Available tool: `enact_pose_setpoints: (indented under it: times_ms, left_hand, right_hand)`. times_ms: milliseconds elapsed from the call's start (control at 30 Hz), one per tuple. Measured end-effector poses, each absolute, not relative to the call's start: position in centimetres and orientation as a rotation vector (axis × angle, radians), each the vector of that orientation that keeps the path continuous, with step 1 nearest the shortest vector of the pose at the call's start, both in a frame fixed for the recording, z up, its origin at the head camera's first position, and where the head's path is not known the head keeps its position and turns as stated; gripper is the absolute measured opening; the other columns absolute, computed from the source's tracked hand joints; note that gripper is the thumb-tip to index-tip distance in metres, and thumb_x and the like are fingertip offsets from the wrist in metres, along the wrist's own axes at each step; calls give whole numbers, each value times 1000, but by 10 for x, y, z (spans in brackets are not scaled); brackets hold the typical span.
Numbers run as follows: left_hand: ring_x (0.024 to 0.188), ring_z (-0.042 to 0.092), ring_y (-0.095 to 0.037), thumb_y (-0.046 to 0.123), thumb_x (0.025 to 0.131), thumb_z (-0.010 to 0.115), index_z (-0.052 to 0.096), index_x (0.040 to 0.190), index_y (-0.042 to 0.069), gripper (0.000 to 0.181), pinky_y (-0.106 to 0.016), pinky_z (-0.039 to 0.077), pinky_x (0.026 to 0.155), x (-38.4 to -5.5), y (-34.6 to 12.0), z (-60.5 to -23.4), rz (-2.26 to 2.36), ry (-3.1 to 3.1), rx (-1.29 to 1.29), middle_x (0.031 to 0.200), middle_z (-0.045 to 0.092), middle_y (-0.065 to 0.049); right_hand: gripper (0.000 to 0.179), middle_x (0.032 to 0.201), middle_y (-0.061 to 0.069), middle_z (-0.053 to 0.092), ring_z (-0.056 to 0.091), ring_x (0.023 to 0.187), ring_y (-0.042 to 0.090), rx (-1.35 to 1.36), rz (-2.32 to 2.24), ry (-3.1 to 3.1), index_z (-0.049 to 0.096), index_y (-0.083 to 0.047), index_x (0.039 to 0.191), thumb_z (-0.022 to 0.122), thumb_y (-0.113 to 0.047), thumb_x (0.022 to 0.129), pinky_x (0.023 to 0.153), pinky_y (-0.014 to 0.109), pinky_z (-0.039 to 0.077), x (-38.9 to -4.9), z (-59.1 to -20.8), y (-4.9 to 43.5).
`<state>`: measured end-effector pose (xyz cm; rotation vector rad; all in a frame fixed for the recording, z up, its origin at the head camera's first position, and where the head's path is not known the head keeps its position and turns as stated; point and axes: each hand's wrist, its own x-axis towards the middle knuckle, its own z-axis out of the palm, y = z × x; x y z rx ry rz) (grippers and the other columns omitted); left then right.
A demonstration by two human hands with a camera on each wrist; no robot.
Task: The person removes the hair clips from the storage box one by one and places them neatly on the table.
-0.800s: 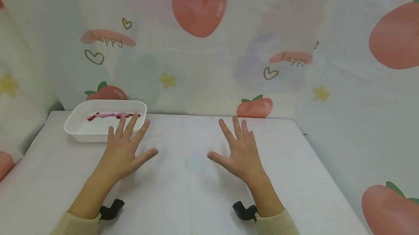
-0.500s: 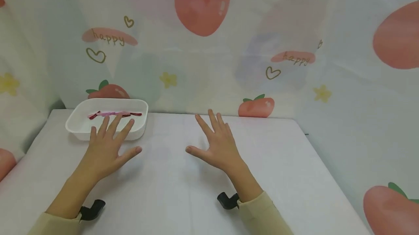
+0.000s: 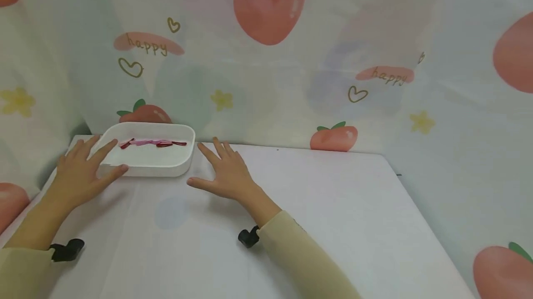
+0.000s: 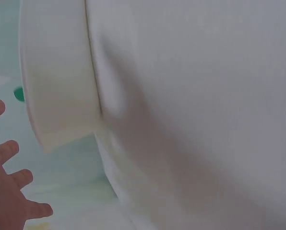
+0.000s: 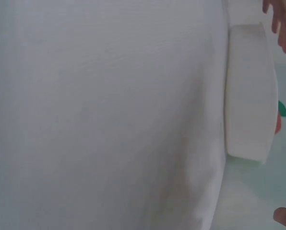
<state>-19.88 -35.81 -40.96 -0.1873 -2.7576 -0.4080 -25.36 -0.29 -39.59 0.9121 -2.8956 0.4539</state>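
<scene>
A white rectangular tray (image 3: 154,169) stands at the table's back left, its outer wall also showing in the right wrist view (image 5: 251,91). Inside it lies a row of thin pink and dark red strips (image 3: 154,143), too small to tell their kind. My left hand (image 3: 79,174), fingers spread, hovers at the tray's left end and hides part of that side. To the tray's right my right hand (image 3: 225,171) is held above the table with its fingers spread and nothing in them. In the left wrist view, the left hand's fingers (image 4: 20,178) show apart from the tray wall.
A white cloth covers the table (image 3: 312,220). Patterned curtain (image 3: 266,90) with printed fruit and the word "happy" hangs behind and on both sides. Each wrist carries a small black camera mount, one at the left cuff (image 3: 68,249) and one at the right (image 3: 248,237).
Both hands have moved left across the table toward the tray. The left hand has passed to its left end, and the right has come close to its right side. The head view has shifted slightly.
</scene>
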Motion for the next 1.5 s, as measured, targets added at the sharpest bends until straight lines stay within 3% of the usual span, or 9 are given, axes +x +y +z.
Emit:
enact_pose_setpoints:
  times_ms: [133, 433, 600, 800, 1033, 1500]
  left_hand:
    - [139, 19, -60, 50, 94, 61, 30, 157, 13, 79, -84, 20, 94, -204, -382, -414, -504, -2775, -152, 158, 17, -32]
    - [144, 6, -59, 45, 96, 61, 21, 158, 6, 83, -81, 15, 104, -211, -403, -418, -802, -2893, -137, 162, -2, -31]
    - [144, 4, -58, 43, 97, 59, 16, 157, -1, 86, -82, 11, 105, -213, -408, -423, -866, -2894, -136, 160, 3, -36]
    - [141, 20, -57, 41, 94, 67, 17, 160, 11, 88, -80, 19, 104, -215, -409, -423, -944, -2894, -153, 158, 22, -32]
    - [140, 18, -60, 48, 93, 65, 8, 161, 11, 96, -83, 24, 97, -219, -401, -426, -883, -2985, -109, 160, 15, -33]
    - [129, 32, -57, 50, 90, 69, 9, 160, 11, 100, -82, 30, 92, -212, -377, -421, -909, -2973, -65, 151, 29, -37]
  right_hand:
    - [92, 168, 0, 10, 15, 153, 32, 913, 497, -2926, 10, -46, 157, 49, -82, 83, 121, 54, 24, -260, -401, -25]
    - [84, 169, -2, 1, 16, 153, 32, 927, 605, -2995, 11, -48, 157, 45, -80, 86, 119, 51, 31, -265, -407, -56]
    - [81, 169, -1, 4, 19, 153, 32, 948, 616, -3006, 16, -45, 157, 42, -79, 88, 119, 47, 31, -264, -409, -65]
    - [78, 169, 3, 7, 23, 151, 33, 904, 621, -2977, 25, -33, 158, 36, -75, 94, 115, 48, 39, -267, -413, -65]
    - [73, 168, 5, 14, 29, 149, 31, 884, 609, -2964, 28, -27, 158, 36, -68, 98, 106, 48, 48, -274, -418, -59]
    - [74, 168, 0, 9, 25, 151, 24, 852, 653, -3006, 25, -30, 159, 38, -69, 97, 108, 49, 45, -267, -419, -28]
